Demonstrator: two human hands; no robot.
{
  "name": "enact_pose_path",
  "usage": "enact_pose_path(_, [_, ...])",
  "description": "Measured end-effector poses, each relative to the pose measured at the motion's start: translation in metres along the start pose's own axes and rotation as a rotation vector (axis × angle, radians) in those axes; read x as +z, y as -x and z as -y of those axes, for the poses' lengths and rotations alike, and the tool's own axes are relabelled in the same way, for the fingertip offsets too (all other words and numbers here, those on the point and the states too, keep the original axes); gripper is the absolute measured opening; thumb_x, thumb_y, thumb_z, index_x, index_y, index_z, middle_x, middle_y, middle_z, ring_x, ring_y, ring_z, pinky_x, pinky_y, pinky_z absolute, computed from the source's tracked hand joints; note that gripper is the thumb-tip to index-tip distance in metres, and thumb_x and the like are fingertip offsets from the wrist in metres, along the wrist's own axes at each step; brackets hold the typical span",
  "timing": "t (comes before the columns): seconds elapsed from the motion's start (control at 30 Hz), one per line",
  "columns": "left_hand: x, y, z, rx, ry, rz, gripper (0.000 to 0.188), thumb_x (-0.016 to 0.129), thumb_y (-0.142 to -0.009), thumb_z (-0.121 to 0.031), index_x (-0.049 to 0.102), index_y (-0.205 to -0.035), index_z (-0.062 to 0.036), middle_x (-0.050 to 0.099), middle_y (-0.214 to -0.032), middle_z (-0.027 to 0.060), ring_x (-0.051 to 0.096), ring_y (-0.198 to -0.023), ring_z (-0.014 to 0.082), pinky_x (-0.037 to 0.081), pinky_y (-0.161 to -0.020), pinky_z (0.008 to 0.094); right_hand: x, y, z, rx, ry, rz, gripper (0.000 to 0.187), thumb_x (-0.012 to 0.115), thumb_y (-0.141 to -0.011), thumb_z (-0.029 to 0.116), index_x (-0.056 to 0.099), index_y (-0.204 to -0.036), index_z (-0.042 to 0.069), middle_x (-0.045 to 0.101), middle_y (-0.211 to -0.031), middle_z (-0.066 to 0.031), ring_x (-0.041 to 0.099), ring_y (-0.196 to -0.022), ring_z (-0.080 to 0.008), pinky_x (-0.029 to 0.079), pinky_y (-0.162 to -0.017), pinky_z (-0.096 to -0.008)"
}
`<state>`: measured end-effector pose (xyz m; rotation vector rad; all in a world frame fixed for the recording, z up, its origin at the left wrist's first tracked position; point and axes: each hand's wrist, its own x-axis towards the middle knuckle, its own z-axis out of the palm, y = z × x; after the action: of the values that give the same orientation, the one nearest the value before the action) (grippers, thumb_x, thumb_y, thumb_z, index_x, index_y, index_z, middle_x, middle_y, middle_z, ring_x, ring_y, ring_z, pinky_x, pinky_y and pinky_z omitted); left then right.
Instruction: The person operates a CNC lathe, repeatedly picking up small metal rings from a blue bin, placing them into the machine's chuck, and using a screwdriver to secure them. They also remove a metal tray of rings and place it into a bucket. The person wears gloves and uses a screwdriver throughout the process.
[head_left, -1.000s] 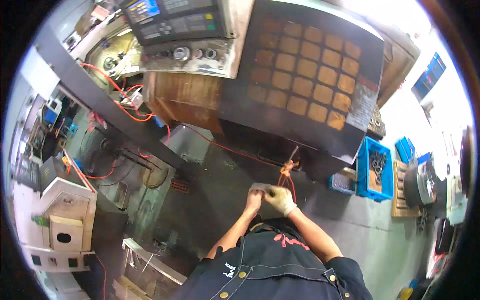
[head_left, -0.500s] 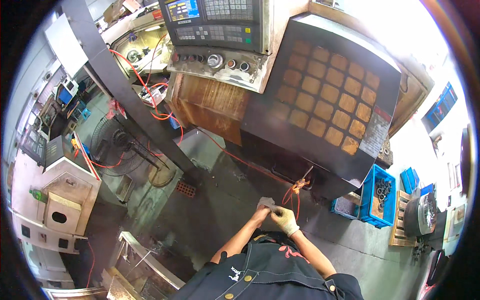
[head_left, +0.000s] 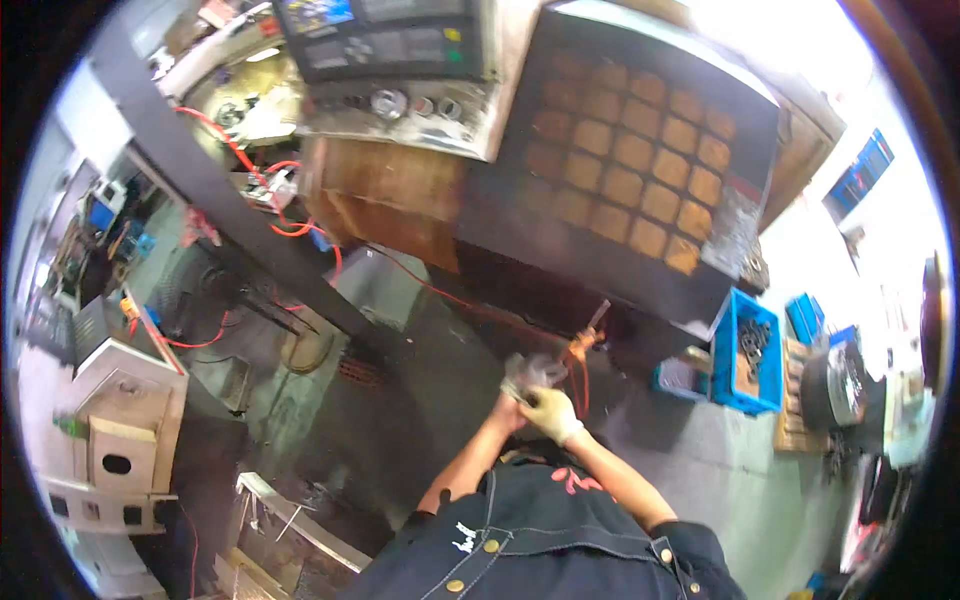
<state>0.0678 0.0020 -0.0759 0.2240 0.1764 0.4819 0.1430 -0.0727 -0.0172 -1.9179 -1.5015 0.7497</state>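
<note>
Both of my hands meet in front of my waist, close together. My right hand (head_left: pixel 550 413) wears a cream-coloured work glove, its fingers curled in toward the left hand. At my left hand (head_left: pixel 508 408) the wrist is bare, and its fingers are smeared by motion and partly covered. A pale grey, cloth-like thing (head_left: pixel 537 370) shows as a blur just beyond the fingers, with the right hand closed at its near edge. Its exact kind is not clear.
Ahead stands a machine with a control panel (head_left: pixel 390 105) and a dark cover with brown squares (head_left: pixel 630 150). An orange hose (head_left: pixel 580 350) hangs close beyond my hands. Blue crates (head_left: pixel 748 350) stand at right, a fan (head_left: pixel 215 290) and a grey post (head_left: pixel 240 190) at left.
My view has shifted, so the machine sits further left and higher. The pale cloth-like thing has blurred and spread above my fingers. Both hands stay together.
</note>
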Motion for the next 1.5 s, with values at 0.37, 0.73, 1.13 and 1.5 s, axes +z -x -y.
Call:
enact_pose_path(0.37, [0.03,-0.005,-0.02,0.195,0.067,-0.025,0.065,0.032,-0.087,-0.06,0.04,-0.127,-0.01,0.037,-0.133,0.0089,0.037,-0.12,0.032,0.03,-0.101,0.0473,-0.009,-0.024,-0.005,0.114,0.432,-0.032,0.029,0.057,-0.077,0.034,0.059,-0.093,0.01,0.063,-0.08,-0.0114,0.063,-0.078,-0.0303,0.049,-0.065,-0.0431])
enact_pose_path(0.73, [0.035,0.002,-0.036,0.354,0.15,0.035,0.054,0.034,-0.087,-0.06,0.051,-0.119,-0.0205,0.055,-0.112,0.01,0.049,-0.105,0.0335,0.032,-0.097,0.0504,-0.012,-0.01,0.029,0.148,0.36,0.178,0.027,0.056,-0.079,0.031,0.057,-0.093,0.009,0.065,-0.085,-0.0144,0.063,-0.081,-0.033,0.05,-0.07,-0.043])
enact_pose_path(1.13, [0.002,-0.015,-0.029,0.316,-0.525,-0.276,0.067,0.037,-0.086,-0.058,0.031,-0.135,-0.013,0.032,-0.14,0.0041,0.022,-0.133,0.0234,0.014,-0.108,0.0484,0.011,0.0,0.023,0.175,0.137,0.241,0.032,0.05,-0.074,0.028,0.065,-0.081,0.001,0.062,-0.087,-0.0239,0.061,-0.084,-0.0365,0.047,-0.077,-0.0432])
enact_pose_path(1.5, [0.025,-0.026,-0.038,0.166,-0.177,-0.252,0.05,0.035,-0.088,-0.041,0.035,-0.131,-0.0154,0.028,-0.142,0.0001,0.024,-0.13,0.0336,0.019,-0.106,0.0499,-0.009,0.015,0.024,0.093,0.09,0.117,0.027,0.052,-0.073,0.025,0.064,-0.08,0.002,0.062,-0.078,-0.0227,0.061,-0.077,-0.0378,0.048,-0.072,-0.0447])
